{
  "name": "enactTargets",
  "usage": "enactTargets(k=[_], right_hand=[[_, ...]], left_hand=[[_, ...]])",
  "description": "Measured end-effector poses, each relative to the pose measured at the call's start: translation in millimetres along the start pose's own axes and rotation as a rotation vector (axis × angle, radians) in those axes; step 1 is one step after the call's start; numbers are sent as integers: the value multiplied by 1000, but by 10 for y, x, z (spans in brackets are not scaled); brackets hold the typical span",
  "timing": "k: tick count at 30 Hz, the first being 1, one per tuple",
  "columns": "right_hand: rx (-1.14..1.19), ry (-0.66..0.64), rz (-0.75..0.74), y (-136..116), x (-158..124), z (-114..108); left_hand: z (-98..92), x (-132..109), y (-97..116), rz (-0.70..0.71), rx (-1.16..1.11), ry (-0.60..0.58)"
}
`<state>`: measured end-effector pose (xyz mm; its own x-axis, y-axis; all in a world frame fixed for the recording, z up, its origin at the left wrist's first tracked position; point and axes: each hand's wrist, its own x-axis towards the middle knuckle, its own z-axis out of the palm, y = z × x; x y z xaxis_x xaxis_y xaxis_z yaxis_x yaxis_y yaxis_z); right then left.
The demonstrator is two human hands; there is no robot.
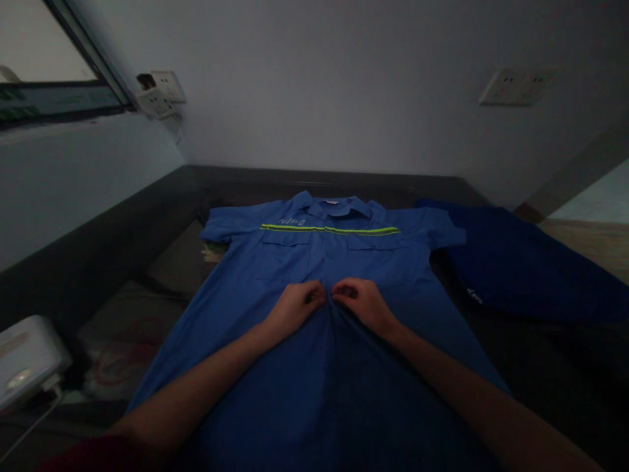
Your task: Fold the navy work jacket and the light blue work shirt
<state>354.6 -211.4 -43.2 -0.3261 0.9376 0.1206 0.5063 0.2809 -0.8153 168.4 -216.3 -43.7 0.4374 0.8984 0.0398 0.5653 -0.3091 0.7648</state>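
Blue short-sleeved shirt [289, 262] pinched at its front

It lies face-up on the dark tabletop [496, 347], collar away. Below the chest pockets, left hand [301, 303] and right hand [364, 305] pinch its front opening, fingertips nearly meeting.

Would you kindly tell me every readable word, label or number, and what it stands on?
"NJPG", last letter uncertain: white chest lettering on the blue short-sleeved cloth shirt.
Unreadable: tiny white lettering on the dark-blue cloth.
Unreadable: the shirt's tiny pale collar label.
Unreadable: blurred green marks at the dark-framed window.
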Motion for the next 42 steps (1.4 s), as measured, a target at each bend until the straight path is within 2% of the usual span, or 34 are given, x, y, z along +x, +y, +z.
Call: enactTargets(k=[3,7,12,19,24,36,38,42], right_hand=[[8,22,-21,11,-30,29],[-34,45,-67,23,-78,69],[-157,23,-143,35,-87,38],[-455,-144,-336,41,-34,-57],[-691,-196,-451,69,7,-51],[-765,-180,-532,144,66,10],[-758,-174,-538,147,72,6],[-753,-175,-531,140,76,-12]], left_hand=[[17,-7,-18,72,195,42],[17,-8,-39,158,303,85],[1,-7,-3,151,410,45],[9,-4,-35,182,429,41],[22,7,-67,172,398,49],[55,43,-97,93,376,122],[16,48,-80,87,386,101],[-116,50,-24,117,284,-60]])
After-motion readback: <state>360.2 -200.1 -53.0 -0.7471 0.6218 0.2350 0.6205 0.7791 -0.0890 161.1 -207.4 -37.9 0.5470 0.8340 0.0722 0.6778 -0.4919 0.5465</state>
